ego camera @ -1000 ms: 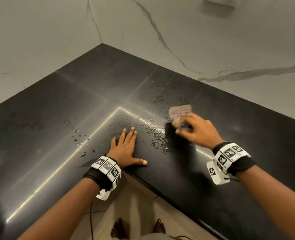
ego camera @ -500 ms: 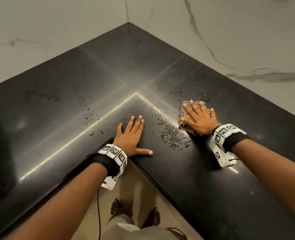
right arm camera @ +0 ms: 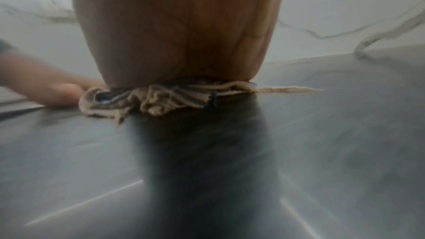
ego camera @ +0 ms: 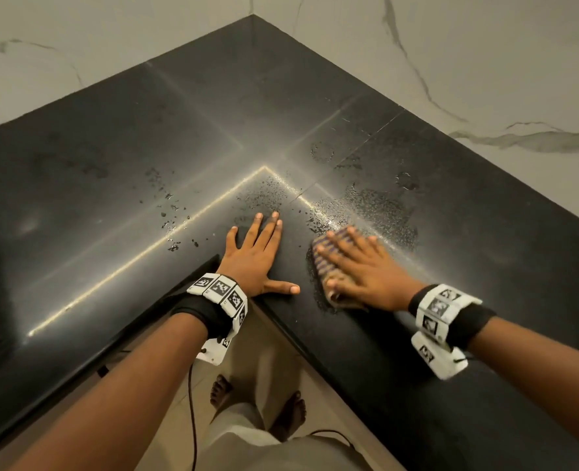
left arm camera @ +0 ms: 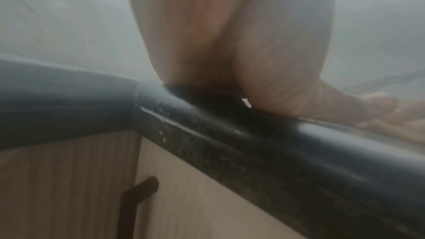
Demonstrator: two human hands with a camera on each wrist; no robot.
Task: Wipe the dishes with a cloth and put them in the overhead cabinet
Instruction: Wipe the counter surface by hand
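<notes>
Right hand (right arm camera: 179, 30) palm presses crumpled beige cloth (right arm camera: 147, 100) flat on dark table (right arm camera: 333, 152); fingers hidden beyond; marble wall (right arm camera: 345, 6) behind.

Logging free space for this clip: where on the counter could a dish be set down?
The black countertop lies bare on its left wing and in the far corner by the marble wall. Crowded near the inner corner: left hand flat, right hand pressing the cloth, water droplets around them.

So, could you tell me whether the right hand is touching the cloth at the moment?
Touching. In the head view the right hand lies flat on the cloth; the right wrist view shows the cloth squashed under the palm.
</notes>
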